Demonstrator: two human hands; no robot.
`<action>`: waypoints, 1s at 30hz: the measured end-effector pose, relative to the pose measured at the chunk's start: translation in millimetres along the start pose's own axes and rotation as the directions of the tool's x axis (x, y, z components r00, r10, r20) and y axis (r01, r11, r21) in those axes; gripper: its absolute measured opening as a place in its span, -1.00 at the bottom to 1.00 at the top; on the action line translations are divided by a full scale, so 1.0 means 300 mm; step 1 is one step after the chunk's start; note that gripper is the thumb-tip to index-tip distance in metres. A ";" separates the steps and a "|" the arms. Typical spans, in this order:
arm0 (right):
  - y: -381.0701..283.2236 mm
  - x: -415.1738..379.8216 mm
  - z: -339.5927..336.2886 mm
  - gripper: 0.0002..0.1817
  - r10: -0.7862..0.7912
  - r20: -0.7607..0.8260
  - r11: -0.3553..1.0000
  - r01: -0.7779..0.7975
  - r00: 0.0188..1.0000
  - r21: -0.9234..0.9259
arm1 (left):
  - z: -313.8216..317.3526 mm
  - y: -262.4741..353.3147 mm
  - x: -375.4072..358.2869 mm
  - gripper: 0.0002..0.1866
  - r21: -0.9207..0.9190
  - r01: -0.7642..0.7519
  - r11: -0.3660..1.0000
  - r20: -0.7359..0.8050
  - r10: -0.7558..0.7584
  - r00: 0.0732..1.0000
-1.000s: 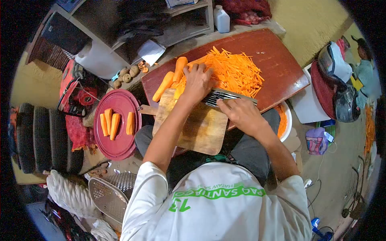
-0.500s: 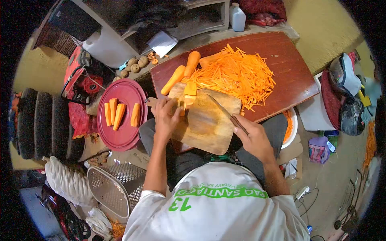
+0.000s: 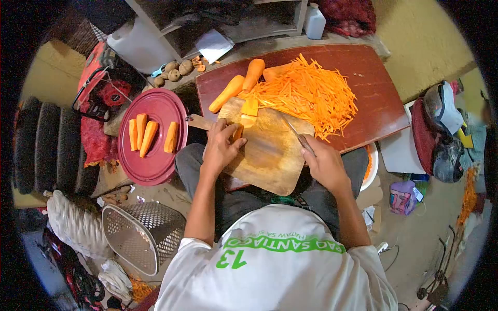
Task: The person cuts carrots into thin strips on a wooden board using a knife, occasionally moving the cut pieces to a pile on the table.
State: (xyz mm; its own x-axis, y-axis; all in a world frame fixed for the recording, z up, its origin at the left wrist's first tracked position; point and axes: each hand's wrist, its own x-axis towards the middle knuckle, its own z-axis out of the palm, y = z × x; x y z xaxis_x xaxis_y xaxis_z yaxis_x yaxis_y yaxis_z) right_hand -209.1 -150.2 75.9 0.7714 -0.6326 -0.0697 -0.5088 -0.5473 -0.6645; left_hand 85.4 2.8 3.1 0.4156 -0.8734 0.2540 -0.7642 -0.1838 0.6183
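My right hand (image 3: 326,163) is wrapped round the handle of a knife (image 3: 293,128), whose blade lies over the right part of a wooden cutting board (image 3: 270,160). Near the board's handle, my left hand (image 3: 222,145) has its fingers curled on a carrot piece (image 3: 238,131), partly hidden by them. A stack of flat carrot slices (image 3: 250,107) rests at the board's far edge. Beyond it spreads a large heap of carrot strips (image 3: 316,98), with whole peeled carrots (image 3: 227,94) at its left. The knife and the carrot piece are apart.
The board rests partly on a dark red table (image 3: 373,88). Several peeled carrots lie on a round red lid (image 3: 150,173) at left. A white basin (image 3: 374,171) stands by my right knee, a plastic basket (image 3: 155,228) on the floor at lower left.
The camera view has shifted slightly. My left fingers still bear on the carrot piece, now a little more uncovered. The knife stays in my right hand over the board, its angle slightly changed.
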 end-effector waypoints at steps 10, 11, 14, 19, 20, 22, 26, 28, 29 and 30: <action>-0.008 -0.016 0.017 -0.63 -0.028 -0.116 0.979 0.050 0.993 0.200 | 0.119 0.190 -0.026 -0.77 -0.056 -0.204 0.977 -0.078 0.200 0.977; -0.015 -0.020 0.013 -0.63 -0.028 -0.104 0.968 0.053 0.994 0.245 | 0.142 0.205 -0.012 -0.77 -0.044 -0.219 0.975 -0.087 0.214 0.973; -0.025 -0.033 0.003 -0.63 0.002 -0.061 0.948 0.018 0.998 0.317 | 0.201 0.238 0.046 -0.77 -0.020 -0.280 0.960 -0.125 0.276 0.953; -0.049 -0.074 -0.046 -0.60 0.231 -0.039 0.865 -0.187 0.972 0.465 | 0.208 0.221 0.055 -0.77 0.106 -0.323 0.940 0.025 0.322 0.946; -0.044 -0.074 -0.053 -0.60 0.184 -0.082 0.885 -0.128 0.980 0.448 | 0.203 0.216 0.038 -0.77 0.087 -0.309 0.947 0.028 0.308 0.951; -0.012 -0.069 -0.052 -0.61 0.072 -0.128 0.932 -0.021 0.989 0.361 | 0.172 0.207 0.010 -0.75 0.057 -0.262 0.963 -0.030 0.264 0.964; -0.022 -0.088 -0.050 -0.62 -0.015 0.087 0.918 -0.021 0.996 0.396 | 0.078 0.120 -0.027 -0.65 0.111 -0.155 0.982 -0.128 0.169 0.977; -0.008 -0.074 -0.050 -0.61 -0.052 0.126 0.951 0.011 0.991 0.310 | 0.015 0.090 -0.042 -0.56 0.148 -0.049 0.988 -0.109 0.066 0.992; 0.003 -0.065 -0.053 -0.61 -0.068 0.144 0.964 0.028 0.987 0.265 | 0.001 0.066 -0.050 -0.54 0.133 -0.037 0.990 -0.084 0.049 0.995; 0.021 -0.046 -0.049 -0.61 -0.021 0.115 0.976 -0.004 0.993 0.216 | -0.002 0.038 -0.055 -0.53 0.117 -0.026 0.993 -0.058 0.033 0.998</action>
State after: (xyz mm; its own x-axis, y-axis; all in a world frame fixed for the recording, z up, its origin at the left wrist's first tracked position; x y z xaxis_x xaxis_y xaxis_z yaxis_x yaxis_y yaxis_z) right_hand -228.6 -152.8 83.6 0.8207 -0.5537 -0.1409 -0.4177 -0.4131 -0.8092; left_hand 70.3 15.3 6.5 0.4177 -0.8514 0.3173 -0.8274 -0.2121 0.5201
